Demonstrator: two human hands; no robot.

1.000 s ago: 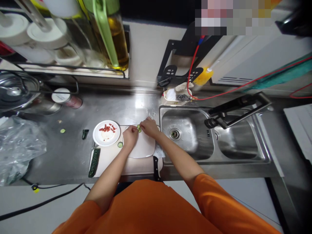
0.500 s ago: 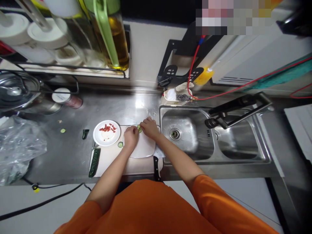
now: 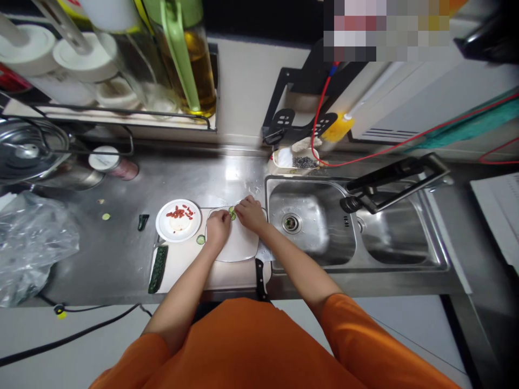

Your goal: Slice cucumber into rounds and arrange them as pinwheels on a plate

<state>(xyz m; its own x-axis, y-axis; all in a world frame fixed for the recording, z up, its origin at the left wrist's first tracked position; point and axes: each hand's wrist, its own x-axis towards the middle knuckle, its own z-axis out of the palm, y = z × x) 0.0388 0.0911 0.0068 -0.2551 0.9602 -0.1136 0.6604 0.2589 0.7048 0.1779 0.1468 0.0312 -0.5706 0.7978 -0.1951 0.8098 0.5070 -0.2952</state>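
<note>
Cucumber slices (image 3: 232,213) lie at the far side of a white plate (image 3: 237,251), between my two hands. My left hand (image 3: 218,226) is closed, its fingertips pinched at the left edge of these slices. From the right, my right hand (image 3: 250,212) curls its fingers onto them. The plate rests on a white cutting board (image 3: 186,275). One loose cucumber slice (image 3: 200,239) is on the board, left of the plate. A cucumber piece (image 3: 158,269) lies along the board's left side. A knife (image 3: 260,278) with a black handle sits by the plate's right edge, its blade partly hidden.
A white dish (image 3: 178,237) of red berries overlaps the board's far left corner. A cucumber end (image 3: 142,222) lies farther left, near a plastic bag (image 3: 38,243). On the right is a double sink (image 3: 312,227) with a faucet (image 3: 389,183). Behind stands a seasoning rack (image 3: 121,116).
My hands stay at the cucumber slices with almost no visible movement. The whole view has shifted very slightly.
</note>
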